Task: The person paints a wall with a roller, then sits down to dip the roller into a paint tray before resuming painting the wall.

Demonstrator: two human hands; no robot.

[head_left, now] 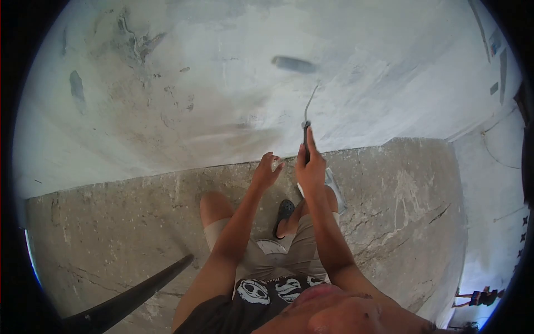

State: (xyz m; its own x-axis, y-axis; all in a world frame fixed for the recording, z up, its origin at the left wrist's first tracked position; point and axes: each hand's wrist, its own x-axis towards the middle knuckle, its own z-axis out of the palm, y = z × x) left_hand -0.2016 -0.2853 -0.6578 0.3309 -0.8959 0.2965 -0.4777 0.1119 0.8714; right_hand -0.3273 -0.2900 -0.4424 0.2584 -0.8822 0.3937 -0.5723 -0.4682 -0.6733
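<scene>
My right hand [312, 161] is closed around the dark handle of a paint roller [293, 64]. A thin bent wire runs up from the handle to the grey roller head, which is blurred and lies over the white, patchy wall [233, 100]. My left hand [267, 171] is raised just left of the handle, near the foot of the wall, with its fingers apart and curved and nothing in them. A white tray [336, 189] is partly hidden behind my right forearm and knee.
Rough concrete floor [400, 195] meets the wall below my hands. A dark pole [133, 292] slants in at the lower left. My dark clog [285, 211] shows between my legs. Another person [481, 297] is far off at the lower right.
</scene>
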